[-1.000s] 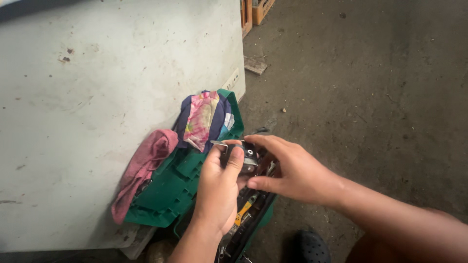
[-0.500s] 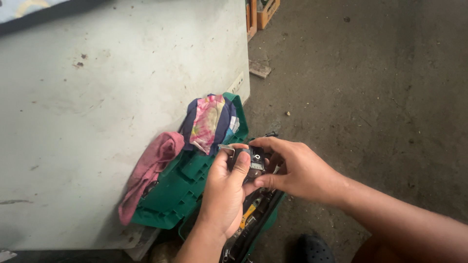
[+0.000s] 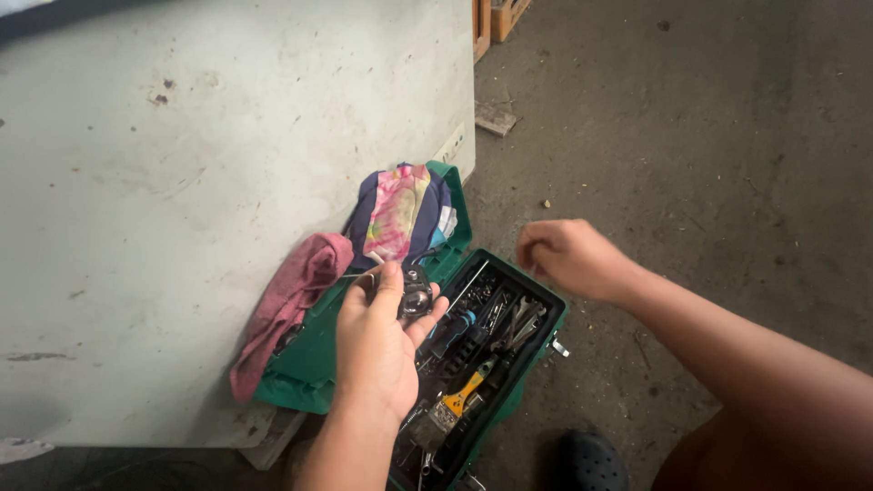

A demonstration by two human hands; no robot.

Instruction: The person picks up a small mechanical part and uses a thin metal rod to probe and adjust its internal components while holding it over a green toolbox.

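Note:
My left hand (image 3: 377, 338) grips a small dark metal part (image 3: 416, 296) with a thin wire, held above the open green toolbox (image 3: 536, 353). My right hand (image 3: 568, 257) hovers to the right of the box with its fingers curled in and nothing visible in it. The box holds several wrenches (image 3: 516, 323), sockets and a yellow-handled brush (image 3: 455, 401). Its green lid (image 3: 318, 355) lies open to the left, leaning on a pale metal cabinet (image 3: 200, 182).
A pink rag (image 3: 291, 300) and a pink-and-navy patterned cloth (image 3: 400, 214) lie on the lid. A dark shoe (image 3: 591, 462) stands on the concrete floor (image 3: 691, 136) by the box. Wooden crates (image 3: 496, 18) stand at the top.
My right hand has let go of the metal part and pulled away to the right. My left hand keeps hold of it, and the toolbox contents now show.

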